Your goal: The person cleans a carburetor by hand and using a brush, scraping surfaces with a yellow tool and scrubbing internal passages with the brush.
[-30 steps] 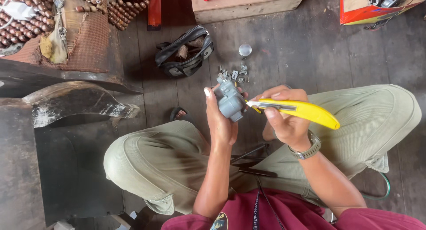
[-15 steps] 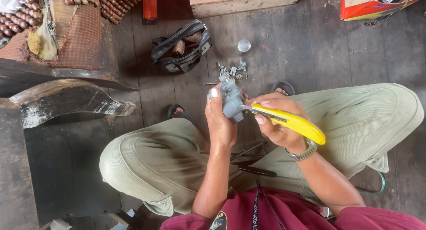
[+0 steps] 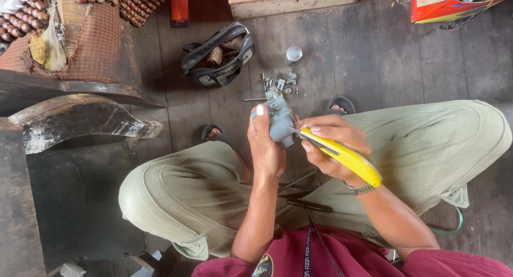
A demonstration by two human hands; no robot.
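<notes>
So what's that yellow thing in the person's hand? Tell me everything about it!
The long yellow-handled utility knife looks like smooth plastic, with a dark strip running along its top and a thin metal blade at the front. It lies slanted, blade end up and to the left, back end low near the wrist. The right hand wraps around it, fingers on top. Its blade tip rests against the small grey metal engine part, which the left hand holds above the lap.
</notes>
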